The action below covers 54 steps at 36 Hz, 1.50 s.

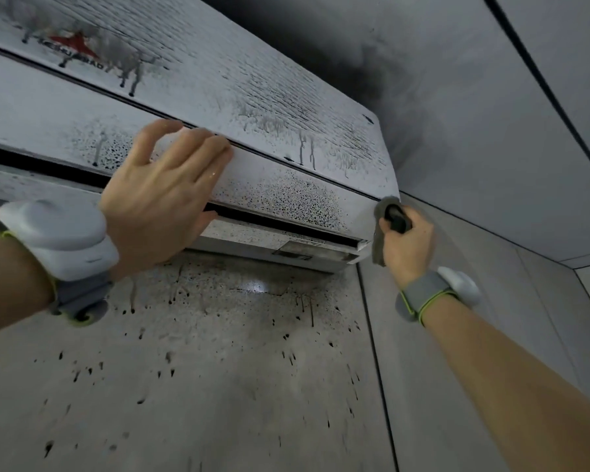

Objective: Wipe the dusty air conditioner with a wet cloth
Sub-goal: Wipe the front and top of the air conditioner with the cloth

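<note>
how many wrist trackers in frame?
2. One wrist tracker is strapped on the left wrist, below the left hand resting on the air conditioner. The other wrist tracker is on the right wrist.

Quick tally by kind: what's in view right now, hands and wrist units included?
Air conditioner: 1
Grey cloth: 1
Hands: 2, left hand, right hand
Wristbands: 2, left wristband, right wristband
Total: 6

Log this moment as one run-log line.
left hand: flat on air conditioner front | right hand: presses grey cloth to its right corner | grime remains
</note>
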Motion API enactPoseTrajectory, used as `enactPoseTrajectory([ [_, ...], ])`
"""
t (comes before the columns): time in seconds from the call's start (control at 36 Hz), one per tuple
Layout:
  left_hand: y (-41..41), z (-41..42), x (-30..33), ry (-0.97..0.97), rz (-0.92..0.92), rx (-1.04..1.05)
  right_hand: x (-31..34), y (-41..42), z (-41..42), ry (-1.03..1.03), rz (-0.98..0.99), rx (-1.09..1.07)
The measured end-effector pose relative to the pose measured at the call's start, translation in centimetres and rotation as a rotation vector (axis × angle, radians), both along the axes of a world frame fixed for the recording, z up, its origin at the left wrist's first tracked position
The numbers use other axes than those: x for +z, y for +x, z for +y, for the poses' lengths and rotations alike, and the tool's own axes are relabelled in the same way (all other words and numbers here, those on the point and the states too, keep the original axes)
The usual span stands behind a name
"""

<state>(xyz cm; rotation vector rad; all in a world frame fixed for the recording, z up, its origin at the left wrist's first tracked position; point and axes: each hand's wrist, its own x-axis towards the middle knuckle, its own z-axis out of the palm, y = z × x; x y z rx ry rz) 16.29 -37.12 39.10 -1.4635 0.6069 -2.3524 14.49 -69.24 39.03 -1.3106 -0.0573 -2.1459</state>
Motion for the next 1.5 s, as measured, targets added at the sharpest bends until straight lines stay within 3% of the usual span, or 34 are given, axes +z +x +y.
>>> enactPoseTrajectory([
  [0.08, -0.3, 0.5, 0.5, 0.023, -0.038, 0.010, -0.2, 0.2, 0.7, 0.012, -0.018, -0.030],
  [0.28, -0.5, 0.8, 1.2, 0.071, -0.061, 0.013, -5.2, 2.7, 2.9, -0.182, -0.037, -0.243],
  [0.53, -1.2, 0.8, 1.3, 0.092, -0.072, 0.079, -1.0, 0.3, 2.9, -0.054, -0.080, -0.090],
  [0.75, -1.5, 0.5, 1.9, 0.122, -0.092, 0.142, -6.2, 4.5, 3.6, -0.247, -0.036, -0.241],
  [1.06, -1.7, 0.6, 2.3, 0.135, -0.109, 0.159, -1.0, 2.5, 5.4, -0.027, -0.214, -0.068],
  [1.28, -1.8, 0.5, 2.2, 0.120, -0.090, 0.149, -5.5, 4.0, 6.0, -0.241, -0.071, -0.182],
  [1.36, -1.8, 0.5, 2.0, 0.106, -0.089, 0.165, -4.7, 3.2, 5.4, -0.174, -0.015, -0.215],
  [1.5, -1.9, 0.3, 2.0, 0.094, -0.089, 0.176, -1.4, 2.0, 6.7, 0.029, -0.123, -0.116],
])
